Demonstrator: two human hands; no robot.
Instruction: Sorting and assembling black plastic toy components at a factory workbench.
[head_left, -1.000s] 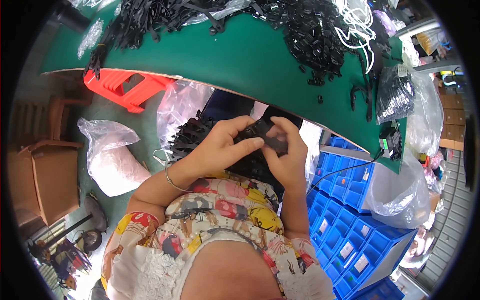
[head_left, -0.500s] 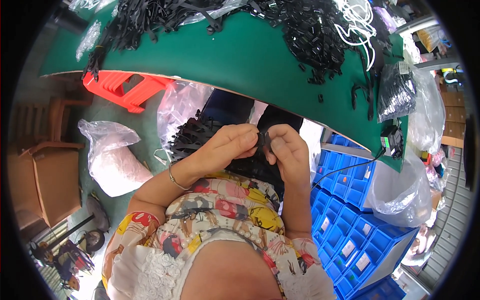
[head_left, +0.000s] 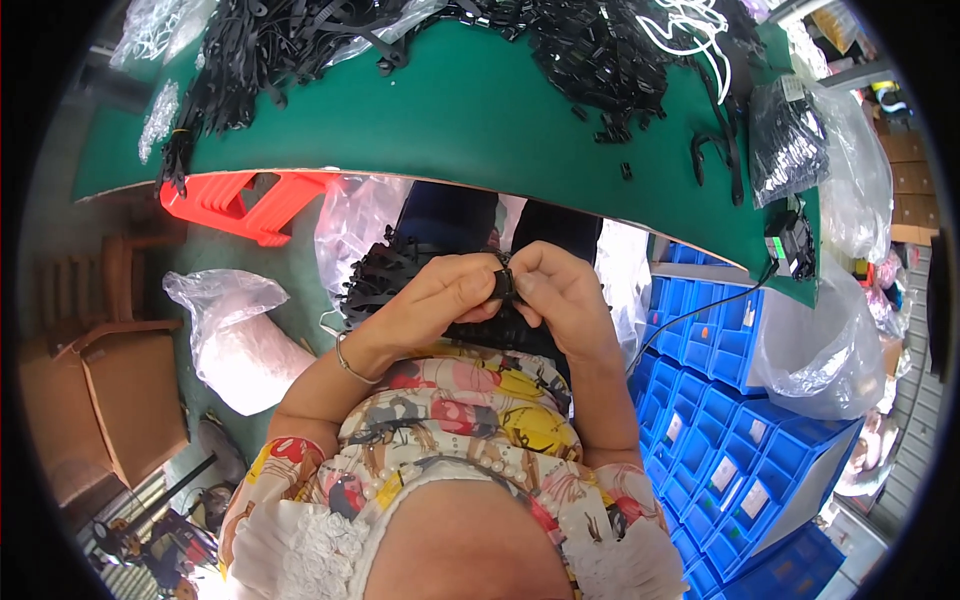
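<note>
Over my lap both hands are pinched together on a small black plastic buckle (head_left: pixel 504 284). My left hand (head_left: pixel 452 290) grips its left side between thumb and fingers. The fingertips of my right hand (head_left: pixel 560 298) close on its right side, so part of it is hidden. Black straps (head_left: pixel 375 277) lie in a bunch on my lap, beside my left wrist. On the green table (head_left: pixel 400 130) ahead is a heap of small shiny black buckles (head_left: pixel 600 65). A pile of black straps (head_left: pixel 250 65) spreads to the left of it.
A clear bag of black pieces (head_left: pixel 790 135) and a small black device with a cable (head_left: pixel 790 245) sit at the table's right end. Blue bins (head_left: pixel 720 450) are stacked to my right. Red plastic stools (head_left: pixel 240 205) and a white-filled bag (head_left: pixel 240 345) are at my left.
My hands have drawn closer together, and the black buckle has turned so more of its face shows. The whole view has tilted slightly.
</note>
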